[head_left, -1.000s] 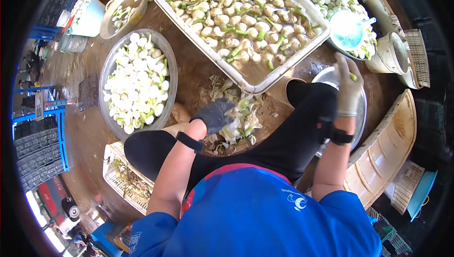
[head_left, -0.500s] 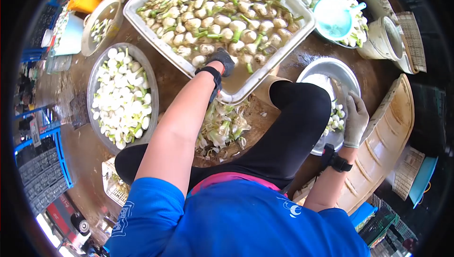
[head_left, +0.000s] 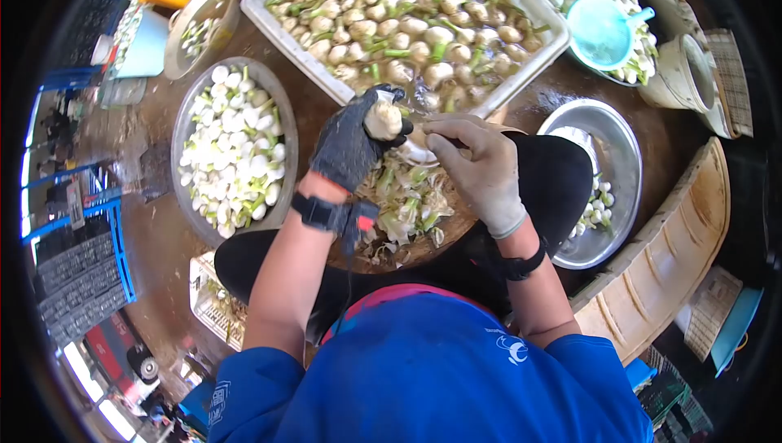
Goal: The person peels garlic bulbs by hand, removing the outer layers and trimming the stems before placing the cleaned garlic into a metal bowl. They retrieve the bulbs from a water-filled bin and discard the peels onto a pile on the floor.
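Observation:
My left hand, in a black glove, is wrapped round a pale bulb that looks like fresh garlic. Close by on the right, my right hand wears a light glove, its thumb and fingers pinched together. Whatever is in that pinch is too small or hidden to make out. Both hands are above a heap of peelings between my legs. Just beyond them is a white tub of water, full of unpeeled bulbs with cut green stems.
An oval tub of peeled white bulbs stands at left. To the right, a metal basin holds several small bulbs. A turquoise dipper lies on more bulbs behind it. A long cream trough is at far right.
My left hand has come back from the tub with a bulb in it. My right hand has left the metal basin and moved left to meet it. The view has shifted slightly.

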The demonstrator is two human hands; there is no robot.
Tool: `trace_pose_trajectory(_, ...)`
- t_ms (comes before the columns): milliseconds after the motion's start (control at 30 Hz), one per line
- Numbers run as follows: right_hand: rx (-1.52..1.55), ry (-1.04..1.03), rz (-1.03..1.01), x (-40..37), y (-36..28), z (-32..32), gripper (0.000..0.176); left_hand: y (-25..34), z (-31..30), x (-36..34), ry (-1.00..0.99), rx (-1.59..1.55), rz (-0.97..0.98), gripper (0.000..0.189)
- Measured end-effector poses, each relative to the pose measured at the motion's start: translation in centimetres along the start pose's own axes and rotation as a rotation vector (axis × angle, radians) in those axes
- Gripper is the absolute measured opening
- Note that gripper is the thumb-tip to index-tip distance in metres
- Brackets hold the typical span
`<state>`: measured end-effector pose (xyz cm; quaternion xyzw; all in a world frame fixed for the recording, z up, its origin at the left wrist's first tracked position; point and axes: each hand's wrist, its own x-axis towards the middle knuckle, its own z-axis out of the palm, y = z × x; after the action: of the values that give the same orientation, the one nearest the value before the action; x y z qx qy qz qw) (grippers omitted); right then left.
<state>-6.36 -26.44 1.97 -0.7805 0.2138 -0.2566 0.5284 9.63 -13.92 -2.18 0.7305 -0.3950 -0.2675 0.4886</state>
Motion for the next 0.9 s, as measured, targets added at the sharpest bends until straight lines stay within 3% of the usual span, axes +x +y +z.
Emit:
trace_pose_trajectory(100, -0.023, -0.043, -0.137, 0.3, -1.7, 2.6, 0.015, 3.4, -1.2, -4.3, 0.107, 0.361, -0.081, 0.046)
trace_pose_trajectory(167, -0.026, -0.075, -0.170, 0.2, -2.7, 3.8, 0.016, 3.1, -1.7, -6.8, 0.092, 0.526, 0.122, 0.041)
trace_pose_trajectory(200, -0.071, -0.087, -0.220, 0.1, -3.2, 4.1, 0.016, 3.1, -1.5, -7.8, 0.104, 0.523, 0.120, 0.041)
trace_pose_trajectory(267, -0.124, -0.108, -0.278, -0.2, -3.9, 4.8, 0.016, 3.7, -0.7, -9.1, 0.263, -0.415, -0.183, 0.032)
trace_pose_trajectory(300, -0.167, -0.115, -0.357, -0.5, -4.2, 5.1, 0.015, 3.4, -0.9, -9.4, 0.273, -0.423, -0.179, 0.032)
trace_pose_trajectory(367, -0.213, -0.129, -0.444, -1.1, -4.8, 5.7, 0.015, 2.8, -1.1, -9.8, 0.286, -1.692, -0.429, 0.029)
trace_pose_trajectory(400, -0.279, -0.151, -0.464, -1.4, -5.1, 6.0, 0.014, 2.8, -0.6, -10.0, 0.343, -1.527, -0.465, 0.032)
trace_pose_trajectory(500, -0.376, -0.157, -0.493, -1.8, -5.2, 7.1, 0.009, 2.9, -0.5, -10.9, 0.400, -1.421, -0.395, 0.032)
trace_pose_trajectory(633, -0.244, -0.304, -0.329, -1.3, -5.5, 6.8, 0.005, 2.6, -2.0, -12.1, 0.347, -1.539, -0.408, 0.032)
trace_pose_trajectory(700, -0.101, -0.378, -0.276, -0.1, -5.5, 6.2, 0.003, 3.3, -2.8, -13.1, 0.140, -1.085, -0.147, 0.033)
trace_pose_trajectory(733, -0.195, -0.216, -0.332, 1.0, -4.9, 6.2, 0.006, 3.5, -2.9, -13.6, 0.147, -1.090, -0.145, 0.033)
trace_pose_trajectory(833, -0.503, 0.155, -0.040, 4.7, -3.2, 5.5, 0.010, 4.4, -3.5, -14.3, 0.275, -1.471, -0.470, 0.040)
trace_pose_trajectory(867, -0.496, 0.156, -0.052, 4.5, -3.1, 5.1, 0.010, 4.9, -3.6, -14.4, 0.309, -1.478, -0.503, 0.040)
trace_pose_trajectory(900, -0.397, -0.148, 0.016, 3.9, -3.2, 4.8, 0.013, 4.8, -3.7, -14.5, 0.320, -1.475, -0.485, 0.040)
